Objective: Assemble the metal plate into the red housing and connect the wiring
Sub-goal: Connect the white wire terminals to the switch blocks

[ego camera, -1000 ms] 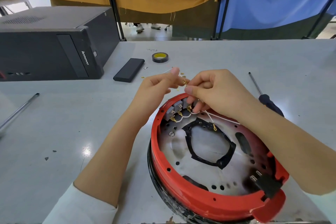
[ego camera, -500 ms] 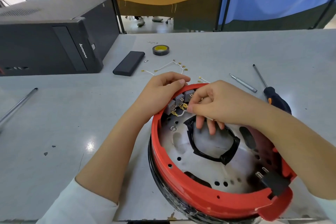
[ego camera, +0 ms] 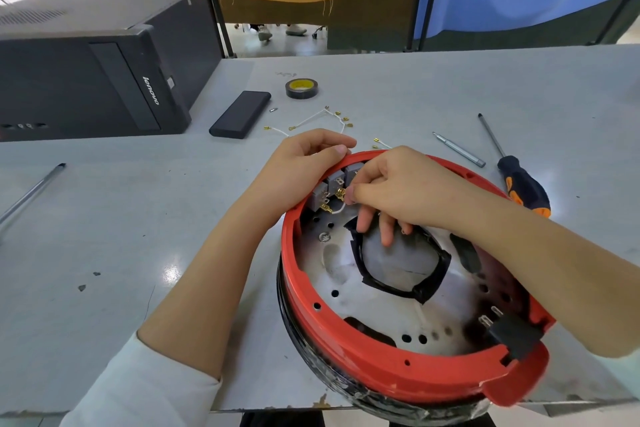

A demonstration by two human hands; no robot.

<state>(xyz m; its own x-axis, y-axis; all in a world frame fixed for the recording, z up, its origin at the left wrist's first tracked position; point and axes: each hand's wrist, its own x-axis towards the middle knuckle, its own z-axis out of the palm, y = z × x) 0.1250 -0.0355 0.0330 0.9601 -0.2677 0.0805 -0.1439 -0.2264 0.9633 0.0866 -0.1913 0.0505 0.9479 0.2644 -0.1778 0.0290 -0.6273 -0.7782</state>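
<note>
The round red housing (ego camera: 388, 362) stands at the table's front edge, with the pale metal plate (ego camera: 377, 319) seated inside it. A black-taped opening (ego camera: 401, 263) sits at the plate's middle. Grey switch blocks (ego camera: 334, 180) with brass terminals line the far-left inner wall. My left hand (ego camera: 304, 170) grips the housing rim beside those blocks. My right hand (ego camera: 398, 191) reaches inside and pinches a brass connector on a white wire (ego camera: 337, 209) at the terminals, its other fingers hanging over the taped opening. A black plug block (ego camera: 512, 333) sits at the near-right rim.
Loose white wires with brass ends (ego camera: 322, 116) lie beyond the housing. A tape roll (ego camera: 302, 88), a black slim box (ego camera: 240, 114) and a black computer case (ego camera: 90, 69) stand farther back. A screwdriver (ego camera: 519, 177) and a metal bit (ego camera: 459, 149) lie right; a rod (ego camera: 31, 192) lies left.
Both hands came down from above the rim to the housing. My left hand now grips the rim and my right hand holds the wire's connector at the terminals.
</note>
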